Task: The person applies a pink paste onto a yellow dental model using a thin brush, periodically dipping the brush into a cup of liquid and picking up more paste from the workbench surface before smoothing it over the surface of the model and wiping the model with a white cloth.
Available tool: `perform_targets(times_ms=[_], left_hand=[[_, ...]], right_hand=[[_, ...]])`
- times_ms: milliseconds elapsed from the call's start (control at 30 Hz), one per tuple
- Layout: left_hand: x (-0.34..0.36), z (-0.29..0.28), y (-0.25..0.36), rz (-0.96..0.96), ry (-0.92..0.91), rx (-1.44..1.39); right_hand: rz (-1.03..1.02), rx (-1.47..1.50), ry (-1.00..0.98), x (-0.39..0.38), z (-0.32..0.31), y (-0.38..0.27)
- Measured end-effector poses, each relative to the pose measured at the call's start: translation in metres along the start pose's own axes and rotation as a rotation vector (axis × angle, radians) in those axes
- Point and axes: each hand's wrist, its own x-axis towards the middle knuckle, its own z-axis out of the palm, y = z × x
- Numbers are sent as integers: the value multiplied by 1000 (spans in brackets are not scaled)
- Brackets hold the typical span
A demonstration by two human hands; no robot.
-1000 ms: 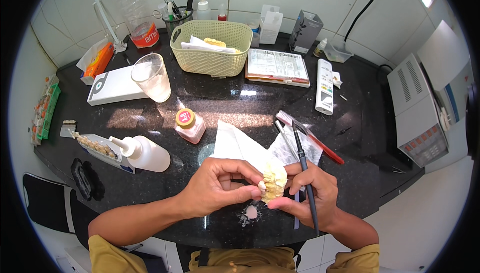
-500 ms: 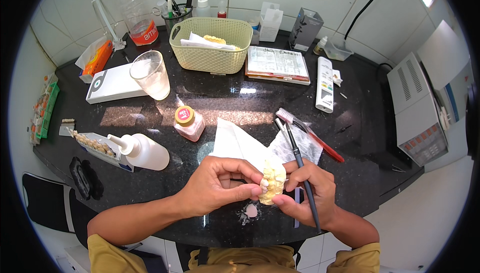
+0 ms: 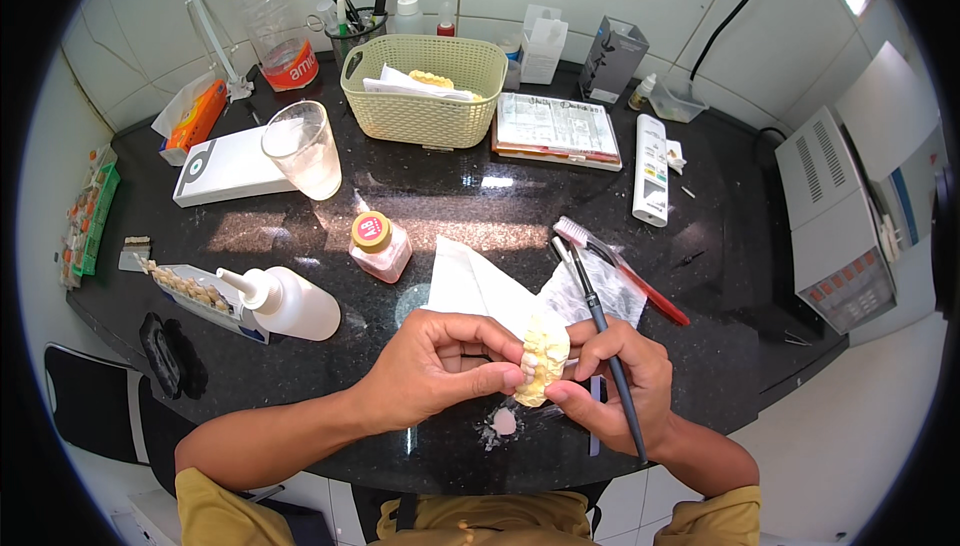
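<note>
The person's left hand (image 3: 430, 366) pinches the left side of a yellow dental cast (image 3: 543, 368) by its white teeth; the right hand (image 3: 640, 391) grips the opposite side and a slim dark-handled tool (image 3: 619, 376), over the black desk (image 3: 715, 366).

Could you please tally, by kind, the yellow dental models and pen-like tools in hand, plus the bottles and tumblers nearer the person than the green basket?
Yellow dental model: 1, between left hand and right hand
Dark pen-like tool: 1, in the right hand
Bottles: 2, the white nozzle bottle and gold-capped bottle
Clear tumbler: 1
Total: 5
</note>
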Motion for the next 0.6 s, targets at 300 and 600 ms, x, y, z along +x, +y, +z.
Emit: perform_targets(times_ms=[300, 600], left_hand=[[1, 0, 0, -15, 15, 9], [2, -3, -2, -66, 21, -65]], right_hand=[[-15, -23, -22, -1, 0, 3], [53, -5, -79, 0, -3, 1]])
